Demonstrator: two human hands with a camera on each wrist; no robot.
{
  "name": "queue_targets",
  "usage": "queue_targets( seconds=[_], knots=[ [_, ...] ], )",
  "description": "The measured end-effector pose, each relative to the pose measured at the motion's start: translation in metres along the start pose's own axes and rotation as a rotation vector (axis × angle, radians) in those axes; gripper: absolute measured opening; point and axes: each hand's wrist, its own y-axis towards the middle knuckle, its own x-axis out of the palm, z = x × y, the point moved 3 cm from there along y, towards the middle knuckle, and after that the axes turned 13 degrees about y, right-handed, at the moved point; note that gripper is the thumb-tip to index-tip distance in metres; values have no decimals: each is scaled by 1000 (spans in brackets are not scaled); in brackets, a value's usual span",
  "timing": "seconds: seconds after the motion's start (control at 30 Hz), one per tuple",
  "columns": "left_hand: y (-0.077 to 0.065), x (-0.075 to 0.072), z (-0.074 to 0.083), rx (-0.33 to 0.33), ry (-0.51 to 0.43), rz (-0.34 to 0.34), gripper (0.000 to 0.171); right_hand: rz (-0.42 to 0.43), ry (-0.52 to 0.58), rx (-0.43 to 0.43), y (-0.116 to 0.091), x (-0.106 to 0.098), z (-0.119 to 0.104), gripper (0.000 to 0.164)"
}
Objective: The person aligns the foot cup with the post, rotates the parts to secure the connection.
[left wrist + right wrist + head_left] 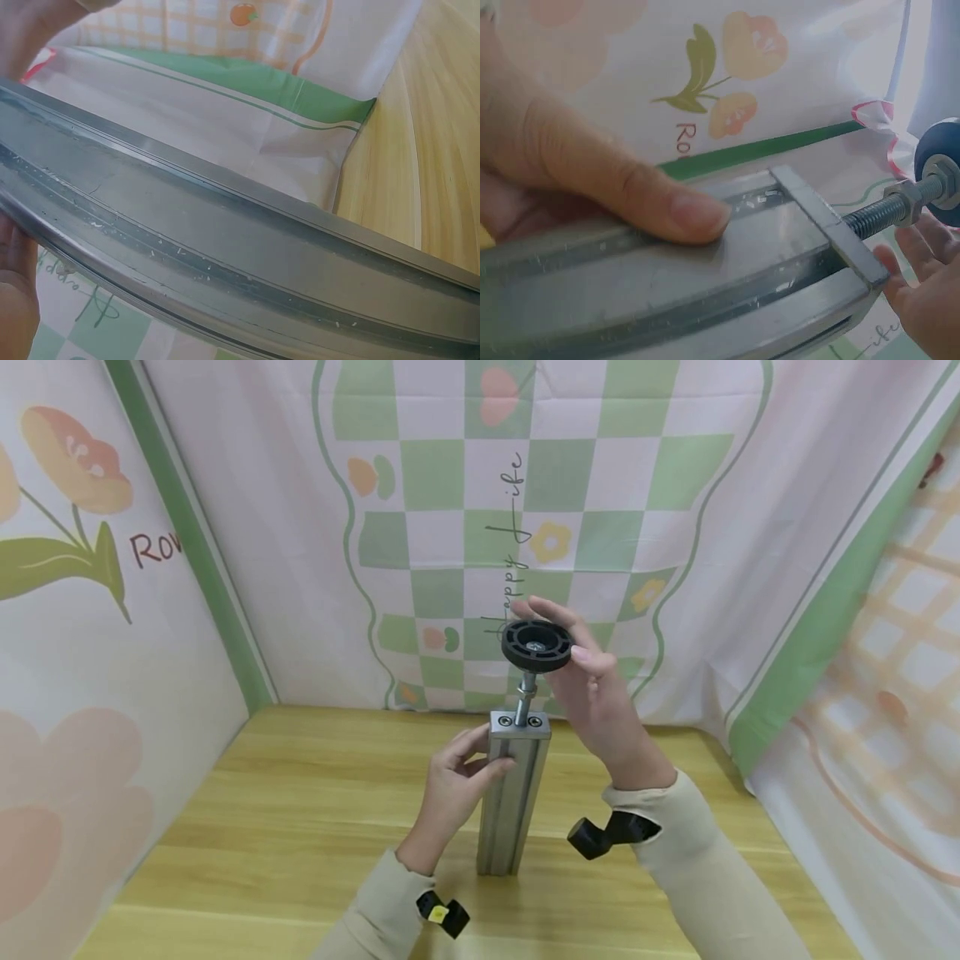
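A long grooved aluminium profile (504, 810) stands upright on the wooden table. My left hand (453, 777) grips it near its upper end, with the thumb flat on a face in the right wrist view. Two screws sit in its end plate (520, 724). From that plate a threaded rod (877, 216) with a hex nut (908, 202) rises to a round black levelling foot (536, 646). Beside the foot is my right hand (603, 710), its thumb tip at the rim and its fingers extended behind it. The profile's side (225, 225) fills much of the left wrist view.
Around the wooden table (300, 827) hang printed cloths on three sides. The back cloth (495, 477) has green and white checks, the left one (67, 668) flowers. Each sleeve carries a small black device (611, 835) at the wrist.
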Motion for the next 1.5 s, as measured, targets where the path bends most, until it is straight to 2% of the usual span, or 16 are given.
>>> queue_targets(
  seconds=[0.13, 0.27, 0.43, 0.67, 0.9, 1.07, 1.2, 1.33, 1.43, 1.5],
  knots=[
    [0, 0, 1, 2, -5, -1, 45, -25, 136, 60, -1, -1, 1, 50],
    [0, 0, 1, 2, -6, -3, 45, -4, 160, 77, -1, -3, 1, 46],
    [0, 0, 0, -5, 0, 1, 44, 51, 103, 37, -2, -6, 2, 42],
    [-1, 1, 0, -6, 4, 0, 44, 150, -97, -69, -6, -4, 2, 34],
    [-1, 0, 1, -8, -10, 2, 44, 194, -183, -66, -5, -1, 1, 57],
    [-1, 1, 0, -13, -6, 3, 44, 169, -202, -57, -6, -2, 2, 68],
    [0, 1, 1, -21, -10, 4, 44, 101, -56, -3, -3, -3, 4, 66],
    [0, 1, 1, -25, -19, 1, 45, 0, 167, 86, 0, -3, 7, 59],
    [0, 1, 2, -25, -26, -2, 45, -67, 254, 123, 2, -3, 8, 58],
    [0, 1, 2, -24, -29, -3, 45, -82, 300, 131, 2, -3, 8, 55]
  ],
)
